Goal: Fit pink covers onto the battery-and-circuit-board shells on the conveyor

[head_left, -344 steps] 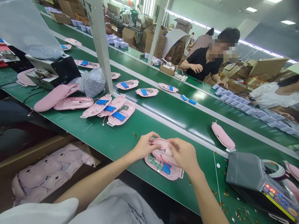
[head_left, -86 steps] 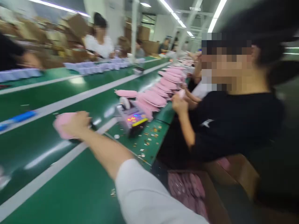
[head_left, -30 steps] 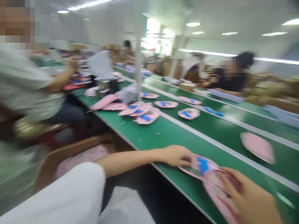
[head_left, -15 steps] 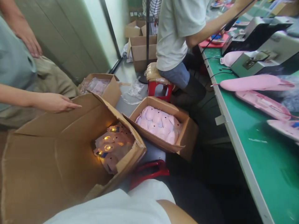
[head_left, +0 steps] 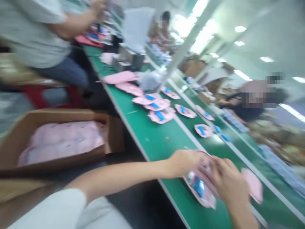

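Over the green bench (head_left: 154, 140), my left hand (head_left: 183, 163) and my right hand (head_left: 231, 179) are close together. Both are closed on a pink plastic shell (head_left: 206, 175), the left at its far end and the right along its side. Motion blur and the fingers hide much of it. Just below lies a second pink shell (head_left: 208, 201) with a blue part (head_left: 199, 188) inside. Another pink piece (head_left: 254, 186) rests on the right, beyond my right hand.
Several pink shells with blue parts (head_left: 160, 116) lie farther up the bench. A carton (head_left: 111, 130) of pink pieces stands at left. A co-worker (head_left: 45, 41) sits on a red stool (head_left: 35, 97) at the upper left. Other people are across the line.
The view has swung right from the cartons to the bench. Both my hands have come into view with a pink shell. The large carton has mostly left the picture.
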A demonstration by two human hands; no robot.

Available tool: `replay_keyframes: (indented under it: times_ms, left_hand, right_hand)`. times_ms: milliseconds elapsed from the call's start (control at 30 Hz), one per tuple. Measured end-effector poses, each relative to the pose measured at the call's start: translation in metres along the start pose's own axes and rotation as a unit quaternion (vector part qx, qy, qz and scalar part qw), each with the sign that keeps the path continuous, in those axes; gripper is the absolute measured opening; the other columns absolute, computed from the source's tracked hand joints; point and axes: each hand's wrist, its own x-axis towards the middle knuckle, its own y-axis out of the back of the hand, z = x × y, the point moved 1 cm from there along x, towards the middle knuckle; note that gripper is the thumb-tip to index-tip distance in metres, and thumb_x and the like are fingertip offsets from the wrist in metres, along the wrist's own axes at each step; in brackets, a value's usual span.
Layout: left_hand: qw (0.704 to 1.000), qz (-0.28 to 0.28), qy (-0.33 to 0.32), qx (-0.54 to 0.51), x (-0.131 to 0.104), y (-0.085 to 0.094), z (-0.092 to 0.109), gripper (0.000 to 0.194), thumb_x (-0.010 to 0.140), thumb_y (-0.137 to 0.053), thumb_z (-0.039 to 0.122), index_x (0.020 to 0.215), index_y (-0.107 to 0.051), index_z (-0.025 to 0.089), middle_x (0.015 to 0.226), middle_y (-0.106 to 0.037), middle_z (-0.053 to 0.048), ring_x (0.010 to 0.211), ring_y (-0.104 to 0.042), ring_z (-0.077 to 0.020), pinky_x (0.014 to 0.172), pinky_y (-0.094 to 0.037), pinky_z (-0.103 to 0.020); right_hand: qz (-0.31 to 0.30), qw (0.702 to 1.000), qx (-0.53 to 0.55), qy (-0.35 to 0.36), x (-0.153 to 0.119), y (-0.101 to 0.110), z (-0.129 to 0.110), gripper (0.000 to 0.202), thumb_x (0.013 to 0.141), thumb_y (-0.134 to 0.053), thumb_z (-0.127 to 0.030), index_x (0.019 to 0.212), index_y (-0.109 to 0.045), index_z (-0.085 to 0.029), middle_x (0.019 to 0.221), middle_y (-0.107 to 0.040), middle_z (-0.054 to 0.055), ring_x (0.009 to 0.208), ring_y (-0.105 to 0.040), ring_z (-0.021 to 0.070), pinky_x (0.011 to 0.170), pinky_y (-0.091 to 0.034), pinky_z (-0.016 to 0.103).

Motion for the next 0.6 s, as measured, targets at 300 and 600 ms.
replay_keyframes:
  times_ms: [300, 600]
  left_hand:
    - [0.991, -0.099, -0.083, -0.026, 0.011, 0.024, -0.018, 0.018, 0.097, -0.05, 0.018, 0.103, -0.067, 0.02, 0.097, -0.071, -0.005, 0.092, -0.065, -0.0176, 0.083, -0.051, -0.028]
    - [0.995, 0.078, -0.056, 0.011, 0.031, 0.006, 0.002, 0.008, 0.09, -0.057, 0.016, 0.084, -0.062, 0.019, 0.105, -0.062, -0.007, 0.098, -0.06, -0.0203, 0.086, -0.051, -0.033]
  right_hand:
    - [0.049, 0.997, -0.022, -0.052, 0.0, 0.025, 0.022, 0.037, 0.099, -0.035, -0.035, 0.091, -0.068, -0.019, 0.077, -0.059, 0.002, 0.058, -0.05, 0.0103, 0.049, -0.028, 0.021]
    - [0.114, 0.993, -0.026, 0.007, -0.005, 0.03, 0.007, 0.031, 0.101, -0.038, -0.025, 0.096, -0.068, -0.02, 0.076, -0.059, 0.0, 0.055, -0.048, 0.0077, 0.048, -0.029, 0.02]
